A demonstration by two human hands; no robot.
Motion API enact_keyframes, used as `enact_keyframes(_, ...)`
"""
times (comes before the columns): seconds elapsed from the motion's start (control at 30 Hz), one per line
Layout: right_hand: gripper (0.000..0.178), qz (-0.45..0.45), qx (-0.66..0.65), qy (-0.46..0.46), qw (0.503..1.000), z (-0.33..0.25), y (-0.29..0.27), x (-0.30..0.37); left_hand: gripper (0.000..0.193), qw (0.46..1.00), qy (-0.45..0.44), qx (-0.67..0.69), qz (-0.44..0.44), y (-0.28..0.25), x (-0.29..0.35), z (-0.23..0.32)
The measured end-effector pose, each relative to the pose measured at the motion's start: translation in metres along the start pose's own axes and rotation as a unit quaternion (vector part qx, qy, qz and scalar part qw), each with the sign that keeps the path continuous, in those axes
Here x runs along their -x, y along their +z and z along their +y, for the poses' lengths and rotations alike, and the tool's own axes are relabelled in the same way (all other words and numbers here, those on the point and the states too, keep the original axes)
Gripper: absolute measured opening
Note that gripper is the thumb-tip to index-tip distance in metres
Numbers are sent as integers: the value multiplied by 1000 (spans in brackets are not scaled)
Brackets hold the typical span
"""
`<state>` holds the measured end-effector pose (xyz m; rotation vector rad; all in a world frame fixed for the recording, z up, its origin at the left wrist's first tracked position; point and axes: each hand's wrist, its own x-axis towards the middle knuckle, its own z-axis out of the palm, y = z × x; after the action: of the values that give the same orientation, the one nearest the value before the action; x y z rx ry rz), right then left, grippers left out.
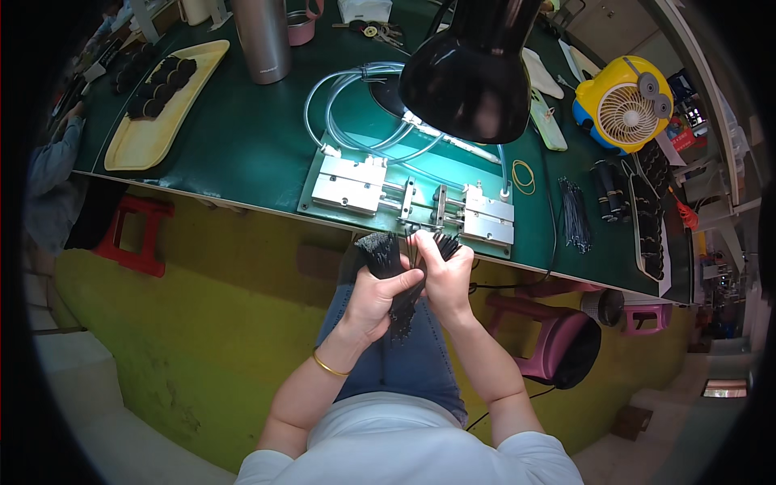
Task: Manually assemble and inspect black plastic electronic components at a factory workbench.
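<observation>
My left hand [373,301] is closed around a thick bundle of thin black wires [378,252], whose even ends fan out above the fist while the other ends hang below. Right beside it, my right hand [446,279] is closed on a smaller bunch of similar black wires [447,242], its index finger pointing toward the fixture. Both hands are just off the table's front edge, over my lap. Directly ahead is a metal clamping fixture [349,187], two silver blocks facing each other with small jaws [424,204] between them.
A black lamp [465,81] hangs over the fixture, near coiled clear tubing [330,105]. On the green table [242,137] stand a steel tumbler [263,40], a yellow tray [133,145] of black coils and a yellow fan [622,101]. More black wires [575,214] lie right. Another person's sleeve [61,153] shows far left.
</observation>
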<state>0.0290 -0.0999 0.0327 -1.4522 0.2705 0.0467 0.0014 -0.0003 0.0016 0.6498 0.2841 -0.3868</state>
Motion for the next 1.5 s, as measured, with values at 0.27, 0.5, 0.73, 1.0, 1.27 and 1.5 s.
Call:
enact_keyframes(0.27, 23, -5, -17, 5, 1000, 3, -2, 2, 12, 1000, -13, 12, 1, 1, 2, 1)
enact_keyframes(0.5, 20, -17, 0, -41, 999, -1, 2, 9, 11, 1000, -14, 13, -7, 1, 6, 5)
enact_keyframes(0.73, 21, 18, 12, -29, 999, 2, 4, 5, 11, 1000, -6, -15, 17, 0, 4, 2)
enact_keyframes(1.0, 20, 5, 27, -38, 999, 4, 0, -2, 13, 1000, 5, -5, 12, 3, 0, 2)
enact_keyframes(1.27, 21, 10, -4, 12, 1000, 0, 0, 1, 14, 1000, -9, -7, -1, 0, -1, 1)
enact_keyframes(1.5, 22, -28, -2, -30, 999, -2, -1, 6, 12, 1000, -9, 4, -20, 1, 4, 1)
